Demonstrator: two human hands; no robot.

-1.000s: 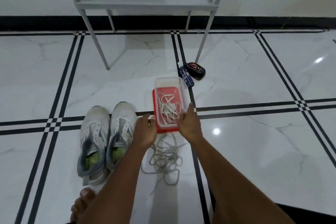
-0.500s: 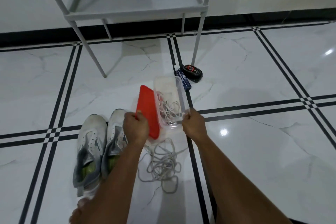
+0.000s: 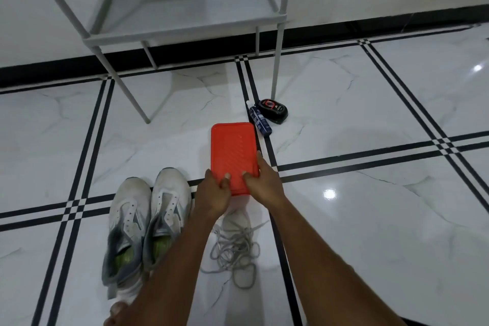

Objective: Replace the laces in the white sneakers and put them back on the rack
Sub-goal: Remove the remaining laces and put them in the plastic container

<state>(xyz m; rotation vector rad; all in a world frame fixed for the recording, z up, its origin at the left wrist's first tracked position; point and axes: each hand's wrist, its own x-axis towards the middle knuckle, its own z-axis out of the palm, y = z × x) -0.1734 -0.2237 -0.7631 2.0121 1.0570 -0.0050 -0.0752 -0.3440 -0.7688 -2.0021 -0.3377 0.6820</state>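
White sneakers sit laceless on floor w/ loose laces just beside. Both hands, left & right, grip red lid at near end. Step looks like closing box; next prob. needs threading laces.

Both forearms are bare, with no sleeves in view. The left hand and right hand wear no gloves, rings or watch. A bare foot shows at the bottom edge.

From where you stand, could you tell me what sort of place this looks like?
Probably a home entryway or hallway: a glossy white marble-look tiled floor with black stripes, a grey metal shoe rack against the wall, and a worn pair of white sneakers beside it.
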